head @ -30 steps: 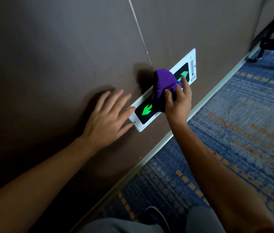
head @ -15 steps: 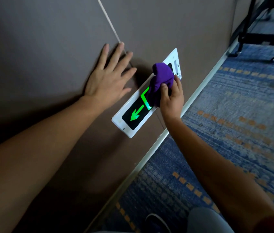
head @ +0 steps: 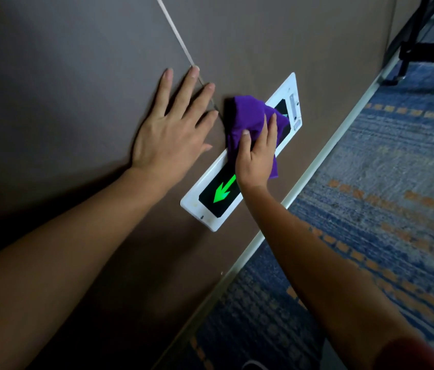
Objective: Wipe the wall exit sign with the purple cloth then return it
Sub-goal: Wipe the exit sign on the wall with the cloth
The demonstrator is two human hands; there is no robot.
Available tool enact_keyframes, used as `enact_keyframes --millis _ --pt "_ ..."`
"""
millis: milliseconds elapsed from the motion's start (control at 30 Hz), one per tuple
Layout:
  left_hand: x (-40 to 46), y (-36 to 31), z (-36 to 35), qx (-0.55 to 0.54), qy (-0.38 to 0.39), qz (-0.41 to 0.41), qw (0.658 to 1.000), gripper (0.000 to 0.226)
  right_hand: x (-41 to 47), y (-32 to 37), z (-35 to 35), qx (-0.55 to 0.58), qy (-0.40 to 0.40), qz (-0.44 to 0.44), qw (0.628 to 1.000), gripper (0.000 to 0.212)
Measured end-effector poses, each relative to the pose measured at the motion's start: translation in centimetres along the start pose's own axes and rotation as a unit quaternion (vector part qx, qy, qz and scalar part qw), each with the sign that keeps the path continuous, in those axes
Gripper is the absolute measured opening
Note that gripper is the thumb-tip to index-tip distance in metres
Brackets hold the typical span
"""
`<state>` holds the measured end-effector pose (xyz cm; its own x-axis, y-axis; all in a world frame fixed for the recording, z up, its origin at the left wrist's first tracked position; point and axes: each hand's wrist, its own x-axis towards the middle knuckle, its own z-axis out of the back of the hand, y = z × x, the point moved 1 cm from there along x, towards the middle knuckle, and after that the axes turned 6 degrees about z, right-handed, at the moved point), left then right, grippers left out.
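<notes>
A white-framed exit sign (head: 205, 209) with a black face and a glowing green arrow is fixed low on the brown wall (head: 77, 76). My right hand (head: 257, 153) presses a bunched purple cloth (head: 247, 116) flat against the sign's middle and upper part, hiding most of its face. My left hand (head: 173, 126) lies flat on the wall just left of the sign, fingers spread, holding nothing.
A pale skirting strip (head: 317, 161) runs along the wall's foot. Blue carpet with orange dashes (head: 383, 209) covers the floor to the right. A black metal stand with wheels (head: 418, 49) is at the top right. A thin seam (head: 173, 33) crosses the wall.
My right hand has spread the cloth flatter and slid it down over the sign's middle. My left hand stays planted on the wall where it moved half a second ago.
</notes>
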<state>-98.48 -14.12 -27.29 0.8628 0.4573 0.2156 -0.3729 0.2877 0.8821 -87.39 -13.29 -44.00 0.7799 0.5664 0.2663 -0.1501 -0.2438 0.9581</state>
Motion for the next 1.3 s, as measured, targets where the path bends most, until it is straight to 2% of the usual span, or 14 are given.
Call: enact_keyframes --millis 200,467,667,800,900,1033,1167,1300 --pt "-0.7 2.1 0.5 0.001 -0.013 0.013 1.0 0.075 -2.2 1.0 -0.9 -0.015 -0.002 -0.017 1.0 0.064" --pt "-1.0 2.1 0.2 -0.003 -0.014 0.007 1.0 0.076 -11.7 1.3 -1.8 -0.041 0.063 0.017 0.997 0.067" --pt "-1.3 1.9 -0.4 -0.002 -0.034 0.02 0.999 0.072 -5.2 0.9 -0.3 -0.054 0.059 0.036 0.996 0.066" --pt "-1.2 1.9 -0.5 -0.016 -0.032 0.01 0.999 0.066 1.1 0.0 0.7 -0.05 0.034 -0.011 0.998 0.063" --pt "-1.2 1.9 -0.5 -0.024 -0.031 0.009 0.999 0.063 2.6 -0.1 0.8 -0.033 0.011 -0.043 0.998 0.059" --pt "-1.1 1.9 -0.3 -0.031 -0.034 0.01 0.999 0.064 -1.6 0.7 -0.3 -0.02 0.001 -0.059 0.998 0.064" --pt "-1.1 1.9 -0.4 -0.041 -0.029 0.015 0.999 0.063 -8.9 0.4 -1.1 -0.015 0.038 -0.061 0.997 0.068" --pt "-1.1 2.0 -0.2 -0.042 -0.023 0.02 0.999 0.064 -15.1 0.4 -2.0 -0.06 0.071 0.01 0.996 0.067"
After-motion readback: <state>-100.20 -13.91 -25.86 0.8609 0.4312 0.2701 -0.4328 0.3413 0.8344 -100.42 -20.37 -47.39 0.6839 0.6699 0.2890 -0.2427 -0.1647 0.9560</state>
